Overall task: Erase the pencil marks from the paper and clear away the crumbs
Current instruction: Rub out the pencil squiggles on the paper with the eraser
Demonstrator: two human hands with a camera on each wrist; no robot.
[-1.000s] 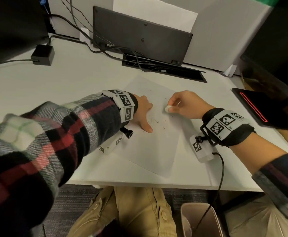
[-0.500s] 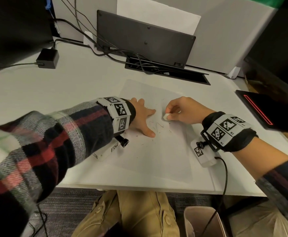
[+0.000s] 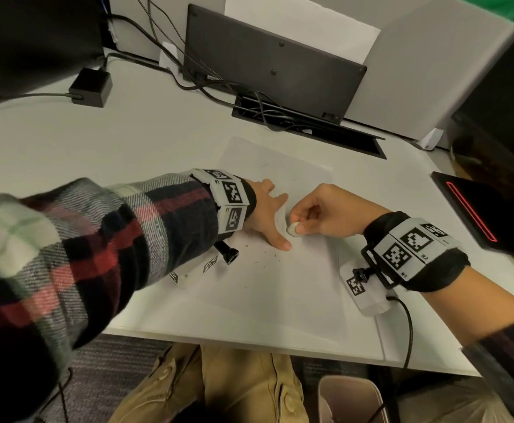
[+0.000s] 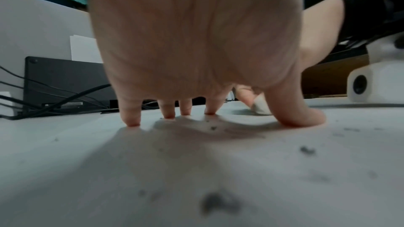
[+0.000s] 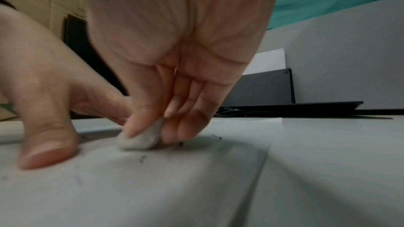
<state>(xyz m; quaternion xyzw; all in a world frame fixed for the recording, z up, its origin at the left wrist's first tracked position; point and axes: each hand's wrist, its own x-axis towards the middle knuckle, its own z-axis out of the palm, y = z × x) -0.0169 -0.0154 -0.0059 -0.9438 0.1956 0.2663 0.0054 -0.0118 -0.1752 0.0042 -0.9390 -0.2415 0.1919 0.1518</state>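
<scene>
White and broad, the counter (image 3: 66, 154) ran under both arms, with grey partition panels (image 3: 432, 71) standing at its far side. On it lay the paper (image 3: 280, 285), and the right hand (image 3: 326, 213) hovered low over the middle of that sheet with its fingers curled down around a small, grubby white eraser (image 3: 292, 231). The thumb and the first fingers pinched it, and in the right wrist view the eraser (image 5: 140, 140) sat with its underside touching the paper (image 5: 153, 187).

Just beside that hand, to its left, the left hand (image 3: 264, 215) lay spread on the sheet, fingers straight and splayed, holding nothing. Its fingertips (image 4: 131, 120) and thumb pressed the paper flat, the thumb tip nearly touching the eraser. Faint pencil marks (image 3: 281, 216) showed between the two hands, too light for me to read.

Dark crumbs (image 3: 258, 264) were scattered over the paper on the near side of the left thumb, a few more close to the eraser.

Further out beyond the hands, a black panel (image 3: 267, 59) stood upright at the back of the counter over a cable slot (image 3: 307, 126) full of wires. Off to the left sat a small black adapter (image 3: 92, 87). To the right of the right wrist lay a dark device (image 3: 487, 215) with a red line. Below the counter's near edge stood a pale bin (image 3: 350, 401).
</scene>
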